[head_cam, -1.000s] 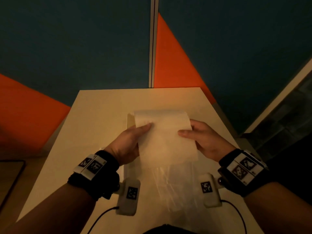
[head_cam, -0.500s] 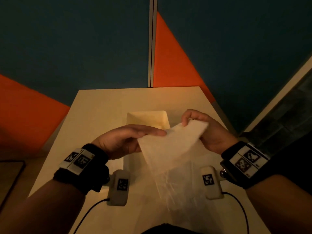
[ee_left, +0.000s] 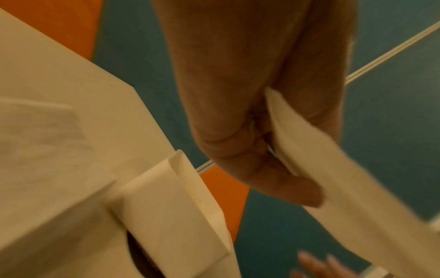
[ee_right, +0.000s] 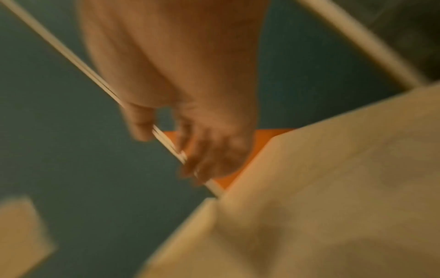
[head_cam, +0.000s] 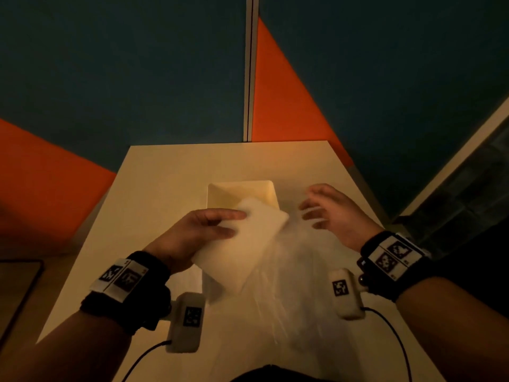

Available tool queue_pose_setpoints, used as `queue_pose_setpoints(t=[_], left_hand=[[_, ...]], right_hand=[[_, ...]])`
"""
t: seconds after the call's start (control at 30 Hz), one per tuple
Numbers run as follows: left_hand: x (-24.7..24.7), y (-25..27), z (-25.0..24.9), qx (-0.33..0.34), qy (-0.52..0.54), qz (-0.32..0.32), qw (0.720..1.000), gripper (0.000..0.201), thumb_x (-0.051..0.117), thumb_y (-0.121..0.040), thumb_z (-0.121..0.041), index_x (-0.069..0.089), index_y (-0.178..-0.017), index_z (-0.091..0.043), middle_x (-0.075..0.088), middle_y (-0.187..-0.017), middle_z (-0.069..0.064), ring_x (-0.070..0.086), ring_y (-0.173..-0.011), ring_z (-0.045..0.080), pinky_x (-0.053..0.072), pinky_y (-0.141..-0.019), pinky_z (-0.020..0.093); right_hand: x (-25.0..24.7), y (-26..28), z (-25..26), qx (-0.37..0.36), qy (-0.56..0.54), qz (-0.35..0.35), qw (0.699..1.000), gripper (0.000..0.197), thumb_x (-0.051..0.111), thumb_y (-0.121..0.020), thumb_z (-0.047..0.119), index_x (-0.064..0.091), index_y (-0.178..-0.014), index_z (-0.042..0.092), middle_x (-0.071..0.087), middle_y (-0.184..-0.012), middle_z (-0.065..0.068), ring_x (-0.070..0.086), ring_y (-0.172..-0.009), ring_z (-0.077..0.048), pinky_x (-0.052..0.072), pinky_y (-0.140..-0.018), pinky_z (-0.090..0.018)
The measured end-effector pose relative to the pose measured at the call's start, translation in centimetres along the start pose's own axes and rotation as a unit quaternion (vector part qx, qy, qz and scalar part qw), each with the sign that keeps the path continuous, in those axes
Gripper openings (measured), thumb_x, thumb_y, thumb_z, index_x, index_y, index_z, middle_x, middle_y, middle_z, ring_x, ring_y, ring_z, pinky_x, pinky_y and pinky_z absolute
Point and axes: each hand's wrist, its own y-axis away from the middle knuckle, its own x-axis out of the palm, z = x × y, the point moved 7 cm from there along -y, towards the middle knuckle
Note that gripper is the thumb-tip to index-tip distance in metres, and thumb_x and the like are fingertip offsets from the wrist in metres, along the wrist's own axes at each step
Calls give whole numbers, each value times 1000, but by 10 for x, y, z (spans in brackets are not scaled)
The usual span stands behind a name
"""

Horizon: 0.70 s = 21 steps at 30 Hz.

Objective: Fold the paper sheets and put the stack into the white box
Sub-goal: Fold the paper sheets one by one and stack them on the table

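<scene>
Folded paper [head_cam: 248, 244] is pinched by the left hand [head_cam: 198, 232] just short of the white box [head_cam: 242, 188], presumably for insertion; the right hand [head_cam: 333, 213] is held loosely spread, empty, just beside.

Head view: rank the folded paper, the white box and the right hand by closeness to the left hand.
1. Folded paper: pinched in the left hand itself.
2. White box: on the table just beyond its fingertips.
3. Right hand: off to the right, past the paper, holding nothing.

A pale table [head_cam: 154, 188] carries the white box [head_cam: 220, 194] and, seemingly, blurred translucent sheets [head_cam: 297, 285].
</scene>
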Motion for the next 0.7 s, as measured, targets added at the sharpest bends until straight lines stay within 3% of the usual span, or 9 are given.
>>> queue_pose_setpoints(t=[0.07, 0.1, 0.17, 0.23, 0.3, 0.37, 0.43, 0.57, 0.7], left_hand=[[-21, 4, 11, -7, -22, -76, 997, 34, 58, -84, 1, 67, -112, -17, 69, -98, -3, 64, -84, 20, 55, -61, 27], [-33, 7, 18, -13, -31, -117, 993, 33, 58, -85, 1, 65, -113, -16, 65, -101, -2, 62, -84, 21, 55, -60, 27], [-55, 12, 37, -24, -34, -189, 981, 35, 61, -83, 3, 64, -114, -13, 63, -103, 4, 61, -83, 24, 58, -60, 29], [-72, 17, 57, -32, -41, -239, 970, 37, 63, -80, 7, 63, -112, -12, 63, -105, 13, 61, -82, 29, 57, -69, 36], [-84, 21, 74, -44, -73, -270, 959, 40, 65, -78, 9, 64, -112, -13, 60, -106, 16, 60, -83, 31, 54, -78, 41], [-94, 24, 86, -62, -141, -291, 944, 43, 68, -77, 7, 64, -115, -14, 58, -105, 12, 60, -86, 33, 52, -82, 42], [-103, 26, 94, -81, -242, -299, 920, 46, 71, -76, 0, 64, -117, -20, 60, -109, 11, 61, -92, 33, 51, -87, 43], [-109, 29, 100, -82, -346, -288, 889, 53, 74, -72, -4, 63, -119, -24, 61, -120, 11, 61, -99, 30, 48, -92, 41], [-110, 27, 100, -81, -380, -276, 879, 55, 73, -72, -3, 60, -123, -22, 55, -128, 8, 58, -104, 29, 45, -93, 35]], right_hand=[[-26, -16, -30, 32, 135, -96, 986, 20, 59, -90, 24, 56, -109, 17, 61, -111, -7, 59, -96, -23, 48, -79, -35], [-34, -23, -44, 40, 203, -111, 972, 24, 63, -87, 22, 56, -109, 15, 60, -113, -8, 58, -97, -23, 47, -81, -36], [-40, -35, -73, 52, 306, -86, 947, 35, 70, -82, 19, 55, -112, 12, 58, -118, -11, 55, -98, -22, 47, -81, -33], [-36, -39, -94, 68, 376, -41, 923, 50, 75, -78, 19, 52, -122, 13, 53, -127, -10, 53, -107, -22, 45, -83, -30], [-30, -41, -107, 77, 450, -6, 889, 65, 77, -75, 27, 45, -131, 19, 45, -137, -6, 49, -120, -24, 43, -98, -36], [-22, -45, -114, 77, 525, 25, 847, 80, 78, -71, 38, 37, -138, 24, 36, -143, -2, 41, -128, -25, 37, -106, -42], [-14, -47, -115, 70, 577, 46, 813, 91, 78, -67, 47, 31, -142, 27, 31, -144, 0, 35, -132, -26, 35, -106, -44], [-3, -49, -116, 63, 609, 53, 789, 92, 83, -60, 48, 35, -136, 30, 32, -139, -1, 37, -128, -28, 35, -103, -46], [0, -52, -114, 67, 625, 54, 776, 88, 85, -58, 45, 37, -131, 28, 38, -134, -3, 40, -125, -29, 33, -103, -46]])
